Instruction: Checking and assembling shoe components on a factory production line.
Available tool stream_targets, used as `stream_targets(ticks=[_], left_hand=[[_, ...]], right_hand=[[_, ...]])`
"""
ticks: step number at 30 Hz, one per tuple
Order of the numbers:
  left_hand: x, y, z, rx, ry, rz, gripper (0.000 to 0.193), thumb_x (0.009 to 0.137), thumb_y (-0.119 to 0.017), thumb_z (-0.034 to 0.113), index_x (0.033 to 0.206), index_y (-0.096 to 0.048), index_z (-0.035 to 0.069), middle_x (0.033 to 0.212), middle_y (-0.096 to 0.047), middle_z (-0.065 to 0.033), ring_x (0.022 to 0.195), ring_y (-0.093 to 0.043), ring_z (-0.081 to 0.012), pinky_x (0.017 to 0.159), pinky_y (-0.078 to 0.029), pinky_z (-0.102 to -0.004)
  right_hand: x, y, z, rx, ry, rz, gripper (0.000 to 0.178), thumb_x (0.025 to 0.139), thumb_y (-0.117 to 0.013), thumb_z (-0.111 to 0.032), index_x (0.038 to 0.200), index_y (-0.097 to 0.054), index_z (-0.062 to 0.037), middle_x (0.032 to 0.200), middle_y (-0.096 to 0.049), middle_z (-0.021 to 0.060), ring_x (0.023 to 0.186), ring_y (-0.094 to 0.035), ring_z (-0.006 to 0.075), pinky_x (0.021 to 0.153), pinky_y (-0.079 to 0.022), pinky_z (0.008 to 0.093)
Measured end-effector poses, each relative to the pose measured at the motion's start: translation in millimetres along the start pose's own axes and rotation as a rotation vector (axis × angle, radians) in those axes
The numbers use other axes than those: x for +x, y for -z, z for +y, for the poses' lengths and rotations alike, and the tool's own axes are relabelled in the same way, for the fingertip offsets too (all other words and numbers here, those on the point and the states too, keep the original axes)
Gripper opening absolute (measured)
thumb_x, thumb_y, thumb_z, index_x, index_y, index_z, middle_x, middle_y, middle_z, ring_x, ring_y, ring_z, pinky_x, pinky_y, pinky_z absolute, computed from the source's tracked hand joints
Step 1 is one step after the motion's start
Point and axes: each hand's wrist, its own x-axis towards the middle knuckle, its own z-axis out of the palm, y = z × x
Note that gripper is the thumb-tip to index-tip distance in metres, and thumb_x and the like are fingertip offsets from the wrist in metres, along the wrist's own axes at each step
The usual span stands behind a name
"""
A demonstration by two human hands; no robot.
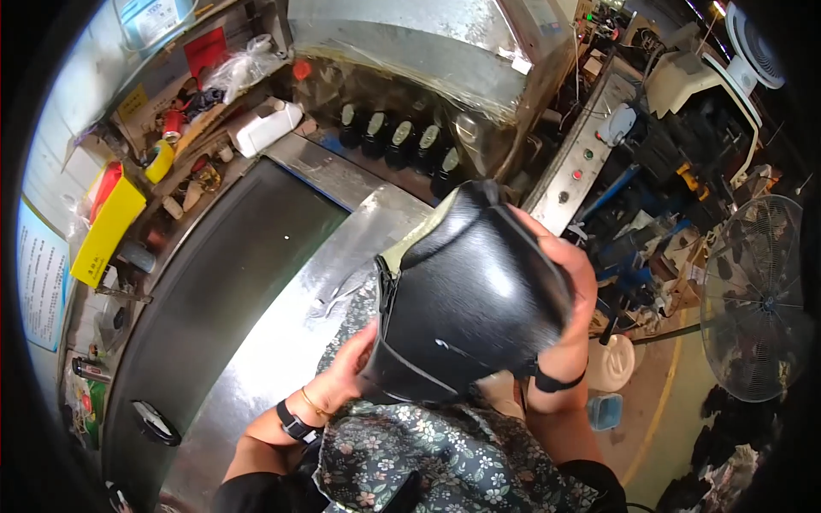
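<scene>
I hold a glossy black leather piece point(466, 299), shaped like a boot upper with a zipper along its left edge, up in front of me. My left hand point(346, 368) grips its lower left corner, a watch and thin bracelet on that wrist. Over the upper right side of the piece wraps my right hand point(560, 282), with a dark band on the wrist. The piece hangs above the steel edge of a machine point(282, 342) and my floral apron.
A dark conveyor belt point(214, 282) runs on the left under a metal hood point(410, 43). Bottles, a yellow box point(107, 227) and a white jug point(265, 124) crowd the shelf at upper left. A control panel point(581, 145), a standing fan point(753, 295) and a white bucket point(614, 363) are on the right.
</scene>
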Motion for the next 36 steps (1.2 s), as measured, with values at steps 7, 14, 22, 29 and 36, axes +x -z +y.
stream_targets(ticks=[7, 14, 22, 29, 36], left_hand=[[57.6, -33.8, 26.9, 0.700, -0.360, -0.227, 0.086, 0.097, -0.053, 0.053, 0.152, -0.019, -0.004, 0.156, -0.028, -0.0164, 0.145, -0.024, -0.0246, 0.118, -0.020, -0.0366], [33.0, -55.3, 66.9, 0.827, -0.391, -0.199, 0.062, 0.102, -0.052, 0.037, 0.147, -0.036, -0.002, 0.143, -0.048, -0.0167, 0.133, -0.045, -0.0251, 0.111, -0.034, -0.0338], [16.7, -21.3, 113.3, 1.309, -0.226, 0.048, 0.060, 0.102, -0.050, 0.043, 0.142, -0.046, -0.001, 0.140, -0.053, -0.0132, 0.131, -0.047, -0.0241, 0.109, -0.037, -0.0366], [112.9, -98.9, 60.4, 0.430, -0.260, -0.031, 0.048, 0.103, -0.042, 0.043, 0.101, -0.063, 0.000, 0.092, -0.069, -0.0122, 0.081, -0.067, -0.0198, 0.076, -0.055, -0.0312], [98.8, -96.4, 45.2, 1.200, -1.020, 0.168, 0.044, 0.100, -0.050, 0.036, 0.123, -0.055, -0.002, 0.132, -0.054, -0.0204, 0.127, -0.050, -0.0290, 0.108, -0.039, -0.0415]], right_hand=[[-47.9, 20.9, 40.5, -1.078, -0.109, -0.283, 0.059, 0.067, -0.086, -0.025, 0.120, -0.066, -0.0065, 0.123, -0.063, 0.0215, 0.092, -0.071, 0.0324, 0.076, -0.058, 0.0363], [-41.5, 23.8, 27.5, -1.084, -0.035, -0.426, 0.061, 0.070, -0.081, -0.042, 0.120, -0.067, -0.0090, 0.124, -0.064, 0.0192, 0.082, -0.071, 0.0284, 0.068, -0.057, 0.0334], [-41.7, 33.9, 29.8, -1.082, -0.121, -0.314, 0.060, 0.068, -0.084, -0.032, 0.121, -0.066, -0.0104, 0.123, -0.065, 0.0168, 0.091, -0.071, 0.0289, 0.072, -0.058, 0.0348], [-31.2, 14.4, 28.9, -1.098, -0.306, -0.338, 0.062, 0.065, -0.085, -0.035, 0.119, -0.067, -0.0093, 0.115, -0.066, 0.0217, 0.105, -0.066, 0.0343, 0.085, -0.056, 0.0391], [-44.3, 34.2, 52.7, -0.904, -0.390, -0.133, 0.067, 0.072, -0.083, -0.033, 0.129, -0.060, -0.0056, 0.119, -0.066, 0.0192, 0.112, -0.065, 0.0316, 0.092, -0.053, 0.0361]])
